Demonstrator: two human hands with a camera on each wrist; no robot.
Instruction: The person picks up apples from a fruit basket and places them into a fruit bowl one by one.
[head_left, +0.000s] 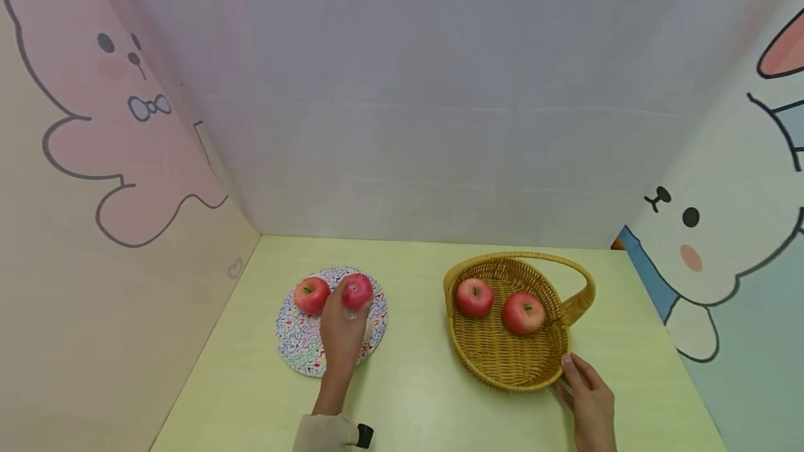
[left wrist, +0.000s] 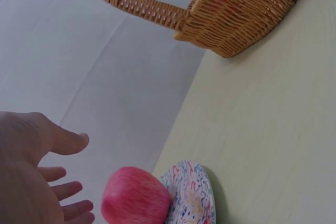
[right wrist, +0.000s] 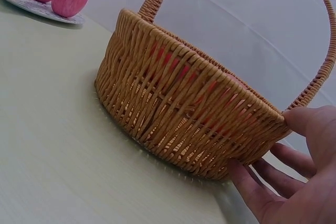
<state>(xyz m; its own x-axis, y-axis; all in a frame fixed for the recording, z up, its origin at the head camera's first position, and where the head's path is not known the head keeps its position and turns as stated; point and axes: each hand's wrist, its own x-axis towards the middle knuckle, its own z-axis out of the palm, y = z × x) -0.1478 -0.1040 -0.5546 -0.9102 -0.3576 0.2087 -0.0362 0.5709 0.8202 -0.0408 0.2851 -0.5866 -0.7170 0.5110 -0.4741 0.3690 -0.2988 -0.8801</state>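
Observation:
My left hand reaches over a patterned round plate, fingers spread around a red apple. In the left wrist view, a gap shows between the left hand and that apple. Another red apple sits on the plate to its left. My right hand holds the near right side of a wicker basket. Seen from the right wrist, the thumb lies at the rim by the handle and a fingertip presses low on the woven wall.
Inside the basket lie two red apples, one on the left and a larger one on the right. The basket's arched handle leans to the right. A pale yellow table meets a plain back wall and cartoon-printed side walls.

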